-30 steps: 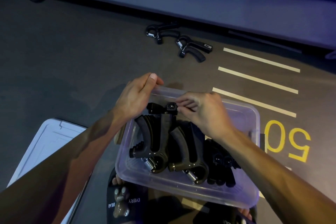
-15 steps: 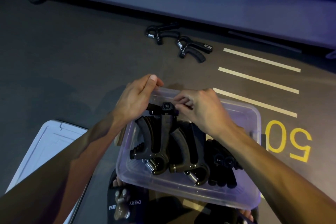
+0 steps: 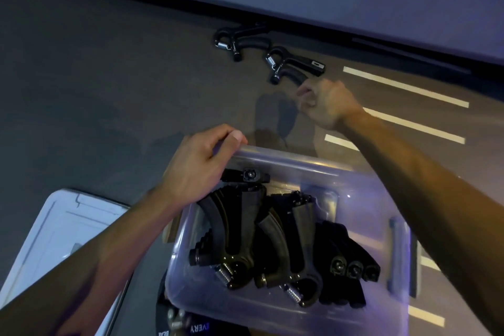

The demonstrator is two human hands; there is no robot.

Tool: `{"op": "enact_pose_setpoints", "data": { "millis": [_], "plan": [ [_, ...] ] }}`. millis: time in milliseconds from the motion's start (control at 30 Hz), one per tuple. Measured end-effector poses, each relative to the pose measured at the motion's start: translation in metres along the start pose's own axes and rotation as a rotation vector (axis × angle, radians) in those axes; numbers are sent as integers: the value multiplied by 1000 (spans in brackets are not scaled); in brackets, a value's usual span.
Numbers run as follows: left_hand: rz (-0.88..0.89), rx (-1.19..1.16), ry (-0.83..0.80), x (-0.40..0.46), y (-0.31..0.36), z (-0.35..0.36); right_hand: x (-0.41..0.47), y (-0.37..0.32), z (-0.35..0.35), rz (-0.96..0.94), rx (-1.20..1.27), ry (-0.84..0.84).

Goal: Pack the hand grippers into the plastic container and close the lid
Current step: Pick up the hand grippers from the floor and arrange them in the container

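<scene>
My left hand (image 3: 196, 169) grips the plastic container (image 3: 381, 316) at its far rim; my right hand (image 3: 326, 105), loosely curled, holds nothing, near two hand grippers (image 3: 286, 65) on the floor. Several more lie inside, count unclear. One lid (image 3: 57, 229) lies left.

Floor (image 3: 109, 90) open btwn container (image 3: 313, 169) & 2 grippers (image 3: 289, 65).

Right hand (image 3: 328, 105) motion-blurred beyond plastic container (image 3: 300, 311); fingers (image 3: 305, 94) curled, anything held cannot tell. Lid (image 3: 58, 237) left of container cut by frame edge, part under left forearm. Black hand grippers (image 3: 342, 267) at container's right end merge in dark, count unclear. Container's near corner cut off by bottom edge.
</scene>
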State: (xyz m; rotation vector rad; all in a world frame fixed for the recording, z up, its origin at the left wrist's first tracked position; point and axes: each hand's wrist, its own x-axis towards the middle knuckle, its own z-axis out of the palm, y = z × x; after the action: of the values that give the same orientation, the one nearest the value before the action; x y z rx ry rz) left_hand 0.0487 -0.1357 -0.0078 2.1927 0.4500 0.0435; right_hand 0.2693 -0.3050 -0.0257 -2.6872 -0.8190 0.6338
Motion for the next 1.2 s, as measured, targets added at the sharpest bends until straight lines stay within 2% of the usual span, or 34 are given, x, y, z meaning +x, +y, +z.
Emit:
{"op": "enact_pose_setpoints", "data": {
  "millis": [267,367,533,633,767,1000,1100,1200],
  "plan": [
    [-4,-6,-23,2,-4,0,65,19,25,71,-191,-189],
    [-4,-14,-28,2,-4,1,70,21,26,38,-249,-161],
    [-4,-4,-31,2,-3,0,58,15,21,-34,-198,-129],
    [-3,30,-22,1,-2,1,43,6,15,-66,-138,-52],
    [-18,51,-15,0,1,0,12,-11,-15,-106,11,188],
    [8,94,10,-5,6,-1,-91,-39,-91,-249,88,447],
    [26,118,27,-7,9,-1,-143,-51,-122,-316,32,462],
    [22,146,28,-6,10,-2,-175,-59,-137,-356,-40,347]
  ]
}}
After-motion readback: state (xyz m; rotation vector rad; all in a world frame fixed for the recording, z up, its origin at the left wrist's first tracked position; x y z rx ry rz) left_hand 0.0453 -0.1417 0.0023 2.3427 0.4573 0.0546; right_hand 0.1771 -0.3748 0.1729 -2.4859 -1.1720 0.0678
